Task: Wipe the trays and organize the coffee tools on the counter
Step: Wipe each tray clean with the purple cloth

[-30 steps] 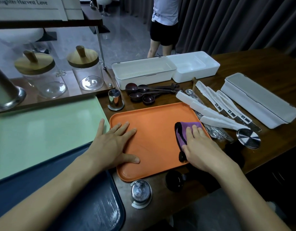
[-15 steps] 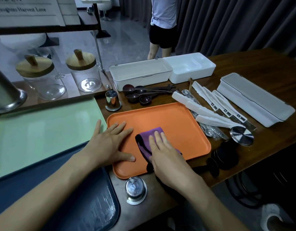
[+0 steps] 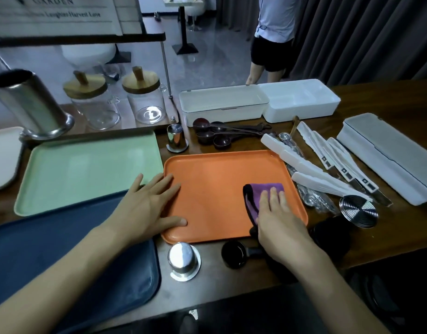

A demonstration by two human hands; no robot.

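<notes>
An orange tray lies in the middle of the wooden counter. My right hand presses a purple cloth flat onto the tray's right side. My left hand rests flat on the tray's left edge, fingers spread. A pale green tray lies to the left and a dark blue tray at the near left. Brown measuring spoons, white-handled tools and a round ribbed metal disc lie behind and right of the orange tray.
Two white boxes stand at the back, a long white lidded box at the right. Small metal cups sit near the tray corners. A black scoop lies at the front edge. Glass jars and a person are behind.
My right hand has slid the purple cloth from the tray's near middle back to its right side. My left hand stays pressed on the left edge.
</notes>
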